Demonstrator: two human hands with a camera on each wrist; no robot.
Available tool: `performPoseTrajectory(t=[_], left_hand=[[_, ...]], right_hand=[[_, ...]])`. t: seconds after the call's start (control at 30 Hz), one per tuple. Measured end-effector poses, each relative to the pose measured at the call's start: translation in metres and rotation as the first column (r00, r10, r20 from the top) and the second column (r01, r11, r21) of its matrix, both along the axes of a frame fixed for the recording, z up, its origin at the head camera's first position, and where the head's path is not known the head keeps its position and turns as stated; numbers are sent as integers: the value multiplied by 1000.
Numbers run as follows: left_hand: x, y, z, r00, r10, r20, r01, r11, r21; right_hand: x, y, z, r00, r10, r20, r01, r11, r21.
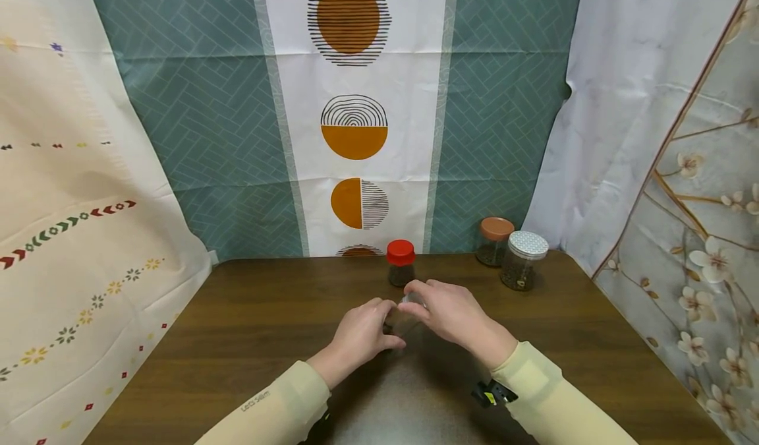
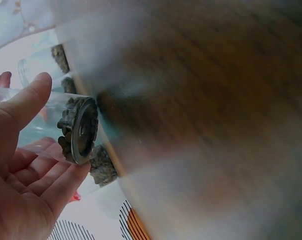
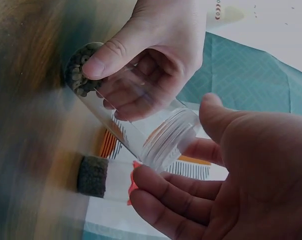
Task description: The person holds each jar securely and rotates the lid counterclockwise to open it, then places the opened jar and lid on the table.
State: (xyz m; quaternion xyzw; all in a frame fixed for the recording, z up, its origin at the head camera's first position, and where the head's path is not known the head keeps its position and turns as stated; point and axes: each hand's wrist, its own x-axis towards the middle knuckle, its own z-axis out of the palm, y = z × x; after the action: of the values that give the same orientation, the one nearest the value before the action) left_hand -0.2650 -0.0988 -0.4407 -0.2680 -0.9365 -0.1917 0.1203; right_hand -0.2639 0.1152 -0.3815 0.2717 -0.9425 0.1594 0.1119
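A clear jar (image 3: 141,125) with dark pellet-like pieces at its bottom stands tilted between the hands. My left hand (image 1: 363,331) holds its lower part, thumb on one side and fingers round the other; in the left wrist view the jar's base (image 2: 85,131) shows beside the fingertips. My right hand (image 1: 447,310) is at the jar's top, with thumb and fingertips around the clear ridged rim (image 3: 171,137). In the head view, the hands hide most of the jar. Just behind it stands a red-lidded jar (image 1: 400,260) with dark contents.
At the back right of the wooden table (image 1: 267,313) stand a jar with an orange-brown lid (image 1: 495,229) and another with a patterned white lid (image 1: 526,246). Patterned cloths hang behind the table and along both sides. A dark device (image 1: 493,393) sits on the right wrist.
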Motion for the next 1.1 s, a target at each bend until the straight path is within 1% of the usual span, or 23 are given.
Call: performPoseTrajectory(t=[0.23,0.5,0.7,1.1], left_hand=[[0,0,0,1000,-8,-20,8,1000,-2],[-1,1,-1,1000,-3,-27,3,1000,-12],[-2,1,-1,1000,-7,-22,7,1000,-15],[-3,-1,-2,1000,-3,0,3,1000,-11]], right_hand=[[0,0,0,1000,9,-29,-9,1000,-11],[4,2,0,993,64,-98,-66,998,-20],[5,3,0,991,82,-107,-84,996,-22],[4,5,-3,985,107,-133,-107,994,5]])
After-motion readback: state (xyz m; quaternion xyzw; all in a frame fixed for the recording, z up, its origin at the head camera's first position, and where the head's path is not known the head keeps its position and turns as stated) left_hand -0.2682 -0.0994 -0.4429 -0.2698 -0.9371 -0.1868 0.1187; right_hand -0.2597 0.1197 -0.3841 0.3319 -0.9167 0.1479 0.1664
